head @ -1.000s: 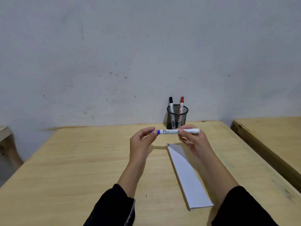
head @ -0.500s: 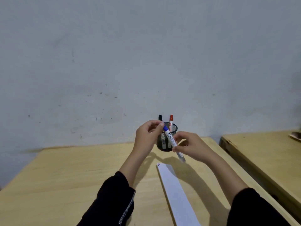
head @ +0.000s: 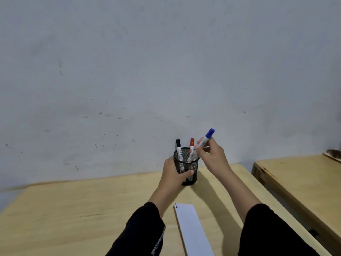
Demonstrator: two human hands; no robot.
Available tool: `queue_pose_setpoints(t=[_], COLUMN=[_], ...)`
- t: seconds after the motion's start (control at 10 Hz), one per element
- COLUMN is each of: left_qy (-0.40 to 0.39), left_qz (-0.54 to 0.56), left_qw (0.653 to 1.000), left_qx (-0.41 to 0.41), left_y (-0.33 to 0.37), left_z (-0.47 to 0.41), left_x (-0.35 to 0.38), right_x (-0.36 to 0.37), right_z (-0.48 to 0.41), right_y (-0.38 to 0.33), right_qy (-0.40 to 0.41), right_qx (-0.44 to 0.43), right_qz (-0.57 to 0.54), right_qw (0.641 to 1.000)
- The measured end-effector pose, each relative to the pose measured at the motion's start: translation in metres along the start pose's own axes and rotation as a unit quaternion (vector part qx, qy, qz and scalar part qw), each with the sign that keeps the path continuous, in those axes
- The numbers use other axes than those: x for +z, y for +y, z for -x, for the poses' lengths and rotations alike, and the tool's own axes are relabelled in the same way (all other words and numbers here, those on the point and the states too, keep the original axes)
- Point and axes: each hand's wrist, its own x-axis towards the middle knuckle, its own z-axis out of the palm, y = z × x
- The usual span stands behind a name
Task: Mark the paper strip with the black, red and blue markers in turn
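Observation:
My right hand [head: 212,154] grips the capped blue marker [head: 203,142], cap up and tilted right, its lower end inside the black mesh pen cup [head: 188,170]. My left hand [head: 173,172] wraps around the cup's left side on the wooden table [head: 92,209]. The black marker [head: 178,147] and the red marker [head: 191,145] stand upright in the cup. The white paper strip [head: 191,230] lies flat near the table's front, between my forearms, with short coloured marks at its far left corner.
A grey scuffed wall [head: 147,71] rises right behind the table. A second wooden table [head: 299,182] stands to the right across a narrow gap, with a dark object at its far edge [head: 334,153].
The cap went onto the blue marker; my right hand swung it upright and lowered its end into the cup. My left hand left the marker and took hold of the cup. The view tilted upward.

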Motion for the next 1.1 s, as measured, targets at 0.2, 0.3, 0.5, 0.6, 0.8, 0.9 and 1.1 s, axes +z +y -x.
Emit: queue_pose_setpoints(t=[0.2, 0.3, 0.5, 0.6, 0.8, 0.9, 1.1], left_qy=[0.022, 0.020, 0.012, 0.006, -0.020, -0.036, -0.051], left_qz=[0.027, 0.050, 0.054, 0.057, -0.011, -0.068, -0.154], left_qw=[0.999, 0.999, 0.998, 0.998, 1.000, 0.997, 0.987], left_qx=[0.002, 0.000, 0.000, -0.005, -0.001, -0.005, -0.021], left_y=[-0.006, -0.006, -0.004, -0.004, -0.002, 0.004, 0.019], left_z=[-0.004, -0.005, -0.006, -0.007, -0.007, -0.004, 0.010], left_x=[0.003, 0.003, 0.003, 0.003, -0.009, -0.019, -0.041], right_x=[0.010, 0.011, 0.013, 0.011, 0.005, -0.002, -0.012], right_z=[-0.006, -0.007, -0.011, -0.009, -0.004, 0.000, 0.010], right_y=[0.009, 0.011, 0.013, 0.012, 0.003, -0.003, -0.013], right_qy=[-0.061, -0.072, -0.068, -0.068, -0.064, -0.062, -0.069], right_qx=[0.014, 0.028, 0.025, 0.030, 0.045, 0.057, 0.075], right_qz=[0.107, 0.113, 0.138, 0.136, 0.136, 0.160, 0.197], right_qw=[0.992, 0.991, 0.988, 0.988, 0.988, 0.983, 0.975])
